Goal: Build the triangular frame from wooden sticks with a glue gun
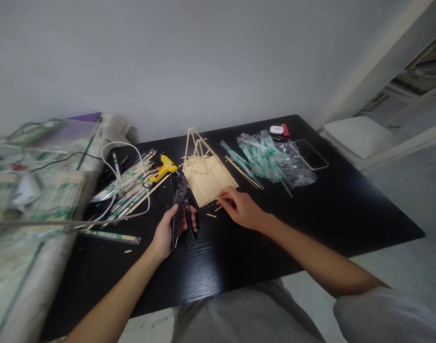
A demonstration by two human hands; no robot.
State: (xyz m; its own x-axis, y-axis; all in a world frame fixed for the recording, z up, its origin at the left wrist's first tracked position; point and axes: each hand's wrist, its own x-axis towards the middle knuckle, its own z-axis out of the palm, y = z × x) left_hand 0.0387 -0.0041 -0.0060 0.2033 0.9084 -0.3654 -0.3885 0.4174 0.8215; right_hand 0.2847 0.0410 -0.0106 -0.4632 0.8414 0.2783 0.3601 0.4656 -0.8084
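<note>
Far left, on a pale covered surface beside the table, I log packs of wooden sticks (62, 195) in clear, green-printed wrap. A white cable (148, 178) loops over onto the black table (275, 238), across a heap of wrapped stick packets (126, 190); a single packet (114, 237) lies nearer the table's left edge. A yellow glue gun (165, 169) rests at the heap's right end.

Next, my left hand (163, 234): closed around the handles of a black hand cutter (181, 193), head pointing away from me, handles spread apart.

The stick model (210, 181) sits mid-table, right of the cutter: a flat base of sticks laid side by side, with a pointed frame standing on it. Short offcuts (211, 216) lie in front.

My right hand (242, 208) is at the base's near right corner, thumb and fingertips drawn together; I cannot tell whether they grip anything.

Beyond it, long loose sticks (243, 172), then a pile of empty wrappers (266, 157), a white case (276, 129) touching a red item (285, 129), and a phone (312, 155) partly under clear plastic.
</note>
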